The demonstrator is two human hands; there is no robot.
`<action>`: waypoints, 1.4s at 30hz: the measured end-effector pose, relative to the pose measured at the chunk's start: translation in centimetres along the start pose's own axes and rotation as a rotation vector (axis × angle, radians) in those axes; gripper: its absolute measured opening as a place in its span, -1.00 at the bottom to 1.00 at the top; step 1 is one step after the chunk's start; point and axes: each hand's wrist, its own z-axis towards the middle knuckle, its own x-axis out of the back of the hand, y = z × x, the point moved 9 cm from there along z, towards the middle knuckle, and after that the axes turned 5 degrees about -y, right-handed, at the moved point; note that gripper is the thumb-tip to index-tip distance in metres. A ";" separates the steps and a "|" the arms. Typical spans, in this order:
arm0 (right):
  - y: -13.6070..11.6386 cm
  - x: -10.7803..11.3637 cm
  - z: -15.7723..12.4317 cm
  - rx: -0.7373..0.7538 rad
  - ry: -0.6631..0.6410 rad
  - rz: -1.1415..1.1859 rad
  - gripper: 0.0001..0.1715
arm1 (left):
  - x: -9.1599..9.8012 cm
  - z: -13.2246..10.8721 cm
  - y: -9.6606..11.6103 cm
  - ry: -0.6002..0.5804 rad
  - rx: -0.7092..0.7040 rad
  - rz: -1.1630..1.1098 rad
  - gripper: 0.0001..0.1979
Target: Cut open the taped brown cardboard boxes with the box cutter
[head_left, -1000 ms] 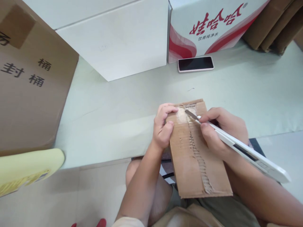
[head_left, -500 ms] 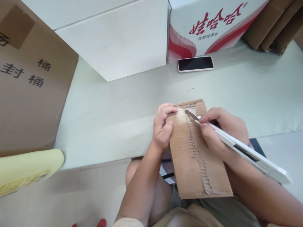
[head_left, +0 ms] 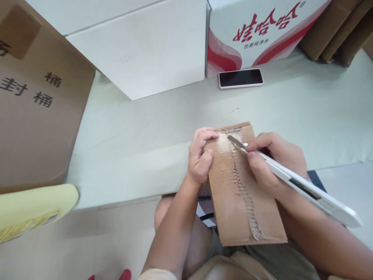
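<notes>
A flat brown cardboard piece (head_left: 230, 202) is held upright above my lap, its surface torn in a long strip that bares the corrugation. Near its top is a pale, scraped patch (head_left: 223, 143) under what looks like clear tape. My left hand (head_left: 201, 155) grips the upper left edge, fingers bent over the face and thumb lying on the front. In my right hand (head_left: 274, 159) is a long white utility knife (head_left: 309, 188), pinched close to its grey blade. The blade tip meets the pale patch by the torn line; whether it has cut in, I cannot tell.
Behind the cardboard, a phone (head_left: 241, 78) lies on the pale green tablecloth (head_left: 140, 144). White boxes (head_left: 151, 54), one printed in red (head_left: 265, 35), line the back. A large carton (head_left: 35, 128) and a yellow-green object (head_left: 37, 208) are at left. Folded cardboard (head_left: 335, 31) leans at back right.
The knife's rear end has shifted slightly right. Its blade tip stays on the same spot, and my left hand and the cardboard look unmoved.
</notes>
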 end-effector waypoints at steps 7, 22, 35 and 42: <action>0.4 0.0 0.0 -0.036 0.002 0.000 -0.91 | 0.1 0.1 0.0 0.008 0.011 -0.025 -0.70; 0.2 0.0 -0.1 -0.020 0.008 -0.010 -0.90 | 0.1 0.1 0.0 0.013 0.011 -0.033 -0.70; 0.7 0.0 -0.4 -0.050 0.043 -0.010 -0.94 | 0.1 0.1 -0.2 0.007 0.025 -0.020 -0.66; 0.8 0.0 -0.2 -0.100 0.006 0.000 -0.93 | 0.1 0.1 -0.2 0.004 0.028 -0.003 -0.66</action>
